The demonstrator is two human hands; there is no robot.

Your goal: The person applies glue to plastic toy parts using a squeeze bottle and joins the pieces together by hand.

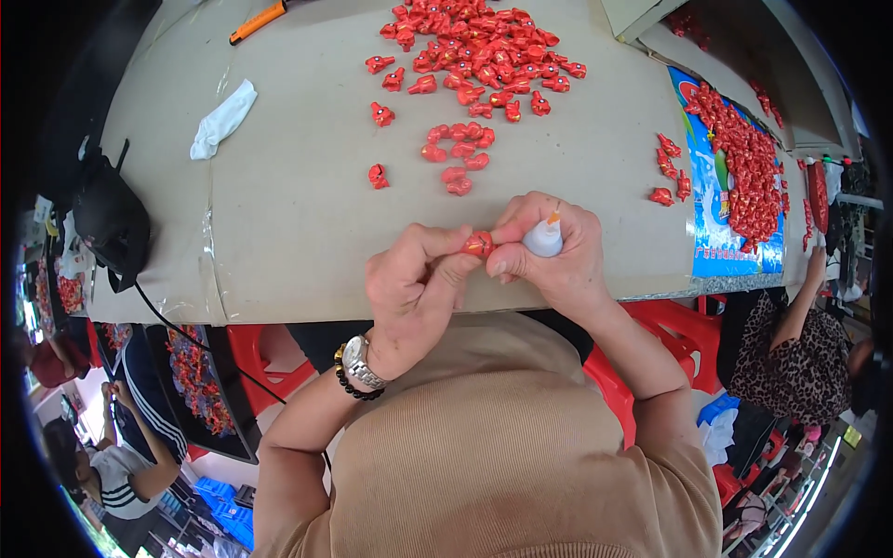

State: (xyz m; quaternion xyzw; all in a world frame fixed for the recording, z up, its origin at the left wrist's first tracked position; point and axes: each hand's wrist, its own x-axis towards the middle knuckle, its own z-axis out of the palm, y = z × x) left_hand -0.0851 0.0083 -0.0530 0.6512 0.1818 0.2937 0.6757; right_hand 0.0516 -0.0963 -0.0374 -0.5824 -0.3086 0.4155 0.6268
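Between the thumb and fingertips of my left hand [407, 290] is a small glossy red figurine piece [478, 245] with yellow marks, held just over the table's near edge. My right hand [575, 265] grips a small white squeeze bottle [543, 241] with an orange nozzle pointing up and away from me. The right thumb and forefinger also come up against the red piece. Farther out lies a curved cluster of smooth red pieces [458, 139]. A lone red piece [378, 177] sits to its left. Beyond is a large heap of red figurine pieces [488, 51].
More red pieces [739, 167] cover a blue printed sheet [709, 251] at right, beside an open box-like shelf [726, 56]. At left are a white cloth [223, 121], an orange-handled tool [258, 22] and a black bag [110, 219] with a cord. Other people sit on both sides.
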